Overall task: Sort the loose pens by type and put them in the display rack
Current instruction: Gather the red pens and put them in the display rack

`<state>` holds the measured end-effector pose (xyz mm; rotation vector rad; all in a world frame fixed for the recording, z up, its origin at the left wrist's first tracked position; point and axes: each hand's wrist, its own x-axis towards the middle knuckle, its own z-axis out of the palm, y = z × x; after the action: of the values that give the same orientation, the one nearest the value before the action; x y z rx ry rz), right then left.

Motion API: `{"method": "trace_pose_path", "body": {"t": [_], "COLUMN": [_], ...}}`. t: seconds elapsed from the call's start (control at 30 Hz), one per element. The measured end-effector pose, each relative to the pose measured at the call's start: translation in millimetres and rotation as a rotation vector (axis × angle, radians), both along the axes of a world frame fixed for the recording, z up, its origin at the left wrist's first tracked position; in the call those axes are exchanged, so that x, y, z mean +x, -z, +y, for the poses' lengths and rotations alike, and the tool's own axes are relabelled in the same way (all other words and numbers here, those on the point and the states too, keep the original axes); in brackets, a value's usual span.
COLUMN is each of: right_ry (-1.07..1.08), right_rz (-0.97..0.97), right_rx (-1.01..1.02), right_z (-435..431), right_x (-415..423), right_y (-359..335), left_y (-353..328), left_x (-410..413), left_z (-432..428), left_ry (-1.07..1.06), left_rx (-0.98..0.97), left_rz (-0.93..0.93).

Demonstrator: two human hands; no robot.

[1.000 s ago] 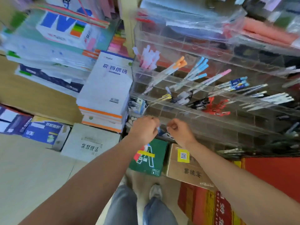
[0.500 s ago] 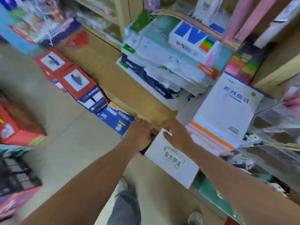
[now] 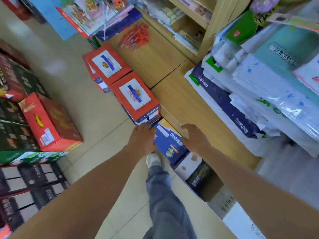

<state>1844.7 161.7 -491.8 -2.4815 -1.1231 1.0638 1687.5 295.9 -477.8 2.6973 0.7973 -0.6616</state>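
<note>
Zero pens or rack in view; found left hand (image 3: 142,138) curled by box (image 3: 170,144), contents indeterminable, right hand (image 3: 196,138) slack, apparently empty, probably reaching for stock.

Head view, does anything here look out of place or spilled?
Yes. A red heap of small items lies scattered loose on the wooden ledge, while the stock around it is boxed or stacked. It looks spilled or dumped there. The picture is too blurred to tell whether they are pens.
</note>
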Motion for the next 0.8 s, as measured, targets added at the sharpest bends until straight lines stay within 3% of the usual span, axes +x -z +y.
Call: {"method": "trace_pose_path", "body": {"t": [0.4, 0.8], "right_ry": [-0.052, 0.135], "right_rz": [0.035, 0.066], "right_rx": [-0.051, -0.020], "right_z": [260.5, 443.6], "right_x": [66.4, 113.7], "right_y": [57.8, 114.7], "left_y": [52.8, 106.0], "left_x": [67.6, 155.3], "left_z": [252.0, 480.5], "left_ry": [-0.110, -0.070], "left_rx": [-0.054, -0.024], "left_rz": [-0.021, -0.046]}}
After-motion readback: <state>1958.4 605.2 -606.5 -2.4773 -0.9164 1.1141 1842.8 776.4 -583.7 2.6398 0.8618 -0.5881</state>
